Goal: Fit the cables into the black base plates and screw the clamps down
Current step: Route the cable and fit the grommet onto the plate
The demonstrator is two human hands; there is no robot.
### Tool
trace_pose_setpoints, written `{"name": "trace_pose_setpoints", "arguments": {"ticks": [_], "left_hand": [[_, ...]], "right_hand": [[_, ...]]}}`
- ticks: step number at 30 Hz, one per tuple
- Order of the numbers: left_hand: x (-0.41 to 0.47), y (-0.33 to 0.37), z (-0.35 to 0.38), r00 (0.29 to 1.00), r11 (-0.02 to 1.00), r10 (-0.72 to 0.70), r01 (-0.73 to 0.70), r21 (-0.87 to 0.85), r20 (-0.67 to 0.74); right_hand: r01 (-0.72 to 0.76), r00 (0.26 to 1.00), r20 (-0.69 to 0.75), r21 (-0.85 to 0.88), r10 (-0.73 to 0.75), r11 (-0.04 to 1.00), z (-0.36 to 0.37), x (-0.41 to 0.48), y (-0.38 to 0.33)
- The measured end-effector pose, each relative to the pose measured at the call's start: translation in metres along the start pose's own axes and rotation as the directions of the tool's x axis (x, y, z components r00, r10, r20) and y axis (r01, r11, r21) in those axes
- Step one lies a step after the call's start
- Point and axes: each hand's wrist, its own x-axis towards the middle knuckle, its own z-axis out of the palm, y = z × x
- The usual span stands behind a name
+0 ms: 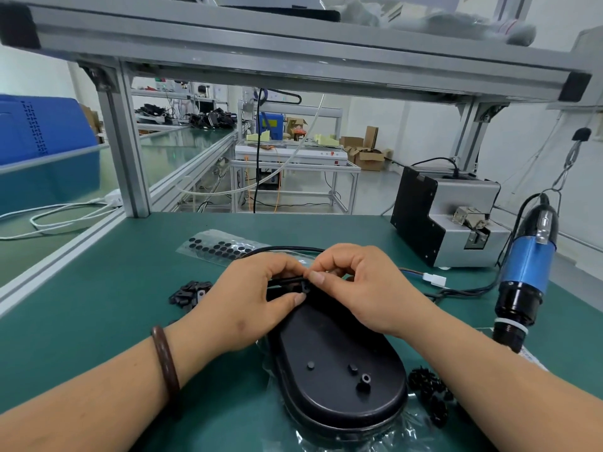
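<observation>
Left hand fingers are curled round the black cable, and a small clamp is pinched by the right hand, both at the far end of the black base plate. The plate is laid on the green tabletop, with a blue screwdriver to its right.

black base plate, green table, blue screwdriver, brown bracelet

I see the oval black base plate lying flat on the green surface, its long axis running away from me, the black cable crossing its far end at a small clamp, and spare clamps heaped to its left.
</observation>
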Motion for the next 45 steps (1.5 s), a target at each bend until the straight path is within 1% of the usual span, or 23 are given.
{"name": "trace_pose_setpoints", "arguments": {"ticks": [4,8,14,17,21,26,29,34,45], "left_hand": [[0.0,-0.001,-0.002,0.999,0.998,0.028,-0.029,0.05,0.022],[0.003,-0.004,0.0,0.999,0.994,0.038,-0.039,0.1,0.013],[0.004,-0.005,0.003,0.997,0.994,0.05,-0.045,0.098,-0.052],[0.005,-0.007,0.003,0.995,0.998,0.041,-0.037,0.054,-0.086],[0.005,-0.008,0.003,0.995,0.998,0.051,-0.048,0.037,-0.09],[0.006,-0.008,0.002,0.994,0.998,0.064,-0.062,0.025,-0.091],[0.006,-0.009,0.002,0.993,0.997,0.07,-0.068,0.025,-0.09],[0.006,-0.007,0.001,0.994,0.997,0.081,-0.08,0.02,-0.066],[0.008,-0.012,0.002,0.998,0.998,0.049,-0.051,-0.048,-0.04]], "right_hand": [[0.005,0.999,-0.051,0.082,0.0,0.997,0.003,-0.001,0.004],[-0.027,0.998,-0.052,0.25,0.041,0.968,0.005,0.0,0.01],[-0.018,0.998,-0.05,0.298,0.034,0.954,0.006,-0.001,0.013],[-0.013,0.998,-0.048,0.293,0.028,0.956,0.006,-0.001,0.012],[-0.013,0.999,-0.039,0.256,0.023,0.967,0.006,-0.001,0.011],[0.051,0.998,-0.045,0.122,-0.046,0.991,0.005,0.001,0.008],[0.077,0.997,-0.028,0.072,-0.075,0.994,0.003,0.001,0.008],[0.164,0.986,-0.013,-0.003,-0.164,0.986,0.005,0.001,0.01],[0.21,0.977,-0.012,-0.055,-0.211,0.976,0.005,0.004,0.014]]}}
